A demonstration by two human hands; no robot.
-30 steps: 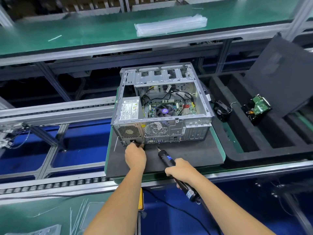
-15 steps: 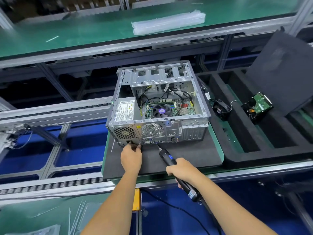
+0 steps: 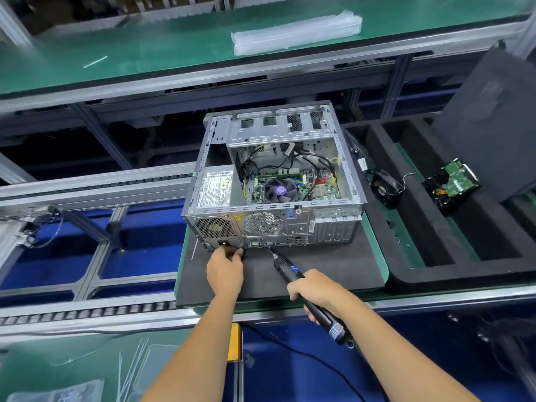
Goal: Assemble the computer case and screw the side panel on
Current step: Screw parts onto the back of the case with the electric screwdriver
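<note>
An open silver computer case (image 3: 333, 210) lies on a black foam mat (image 3: 333, 268), its rear panel facing me and its motherboard and fan showing from above. My left hand (image 3: 225, 269) reaches to the lower rear edge under the power supply grille, fingertips pinching something small and dark there; what it is I cannot tell. My right hand (image 3: 314, 288) grips a black electric screwdriver (image 3: 290, 269), whose bit points at the rear ports near the case bottom. A dark side panel (image 3: 490, 132) leans at the right.
A black foam tray (image 3: 435, 274) at the right holds a small fan (image 3: 385, 188) and a hard drive (image 3: 452, 184). A green shelf (image 3: 145, 53) behind carries a clear plastic bundle (image 3: 295, 31). Roller conveyor rails run at the left. The screwdriver's cable hangs below the bench edge.
The view shifted slightly. Both hands stay at the case's rear; the left hand's fingers keep working at the lower edge and the screwdriver tip stays close to the ports.
</note>
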